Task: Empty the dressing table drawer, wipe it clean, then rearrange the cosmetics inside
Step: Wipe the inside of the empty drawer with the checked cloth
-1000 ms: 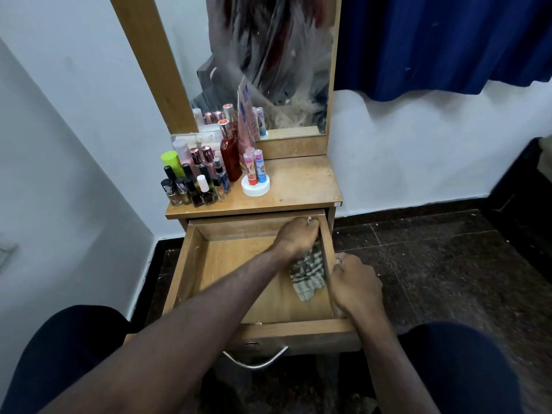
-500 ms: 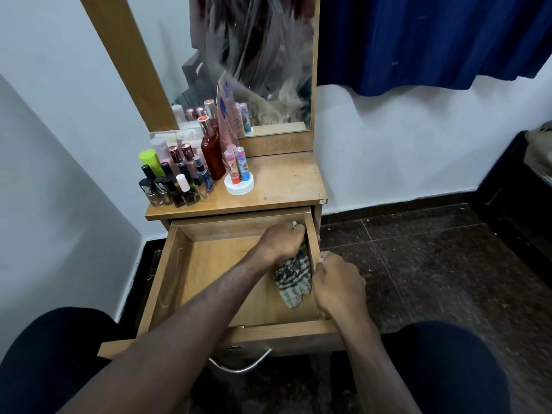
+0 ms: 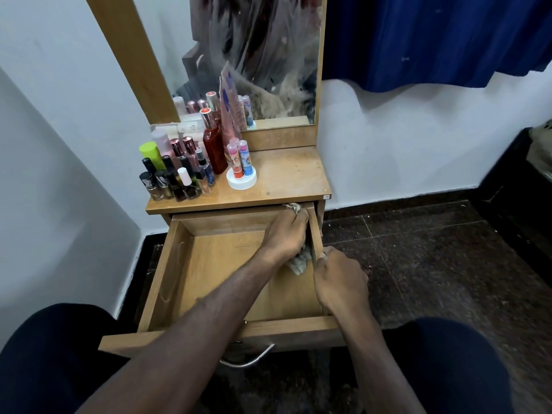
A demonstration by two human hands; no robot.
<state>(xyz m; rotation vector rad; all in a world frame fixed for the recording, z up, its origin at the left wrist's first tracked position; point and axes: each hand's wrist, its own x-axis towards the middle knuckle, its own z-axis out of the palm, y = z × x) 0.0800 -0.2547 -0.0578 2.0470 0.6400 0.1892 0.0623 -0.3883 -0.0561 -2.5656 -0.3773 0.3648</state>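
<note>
The wooden drawer [image 3: 167, 264] is pulled out wide and holds no cosmetics. My left hand [image 3: 286, 234] grips a checked cloth [image 3: 300, 262] and presses it against the drawer's inner right wall, near the back corner. A bit of cloth sticks out above my knuckles. My right hand [image 3: 340, 282] grips the top edge of that right wall from outside. The cosmetics [image 3: 179, 174], mostly small nail polish bottles and tubes, crowd the left of the dressing table top [image 3: 292, 177], with a red bottle [image 3: 215, 150] and two lip balms on a white jar [image 3: 242, 177].
A mirror [image 3: 268, 55] in a wooden frame rises behind the table top. White walls stand left and behind, a blue curtain [image 3: 433, 37] hangs upper right. The floor is dark tile [image 3: 433, 258]. My knees flank the drawer front and its metal handle [image 3: 251, 360].
My left hand has slid the cloth farther back along the drawer's right wall toward the rear corner. My right hand has kept its hold on the wall's edge. The camera shifted slightly.
</note>
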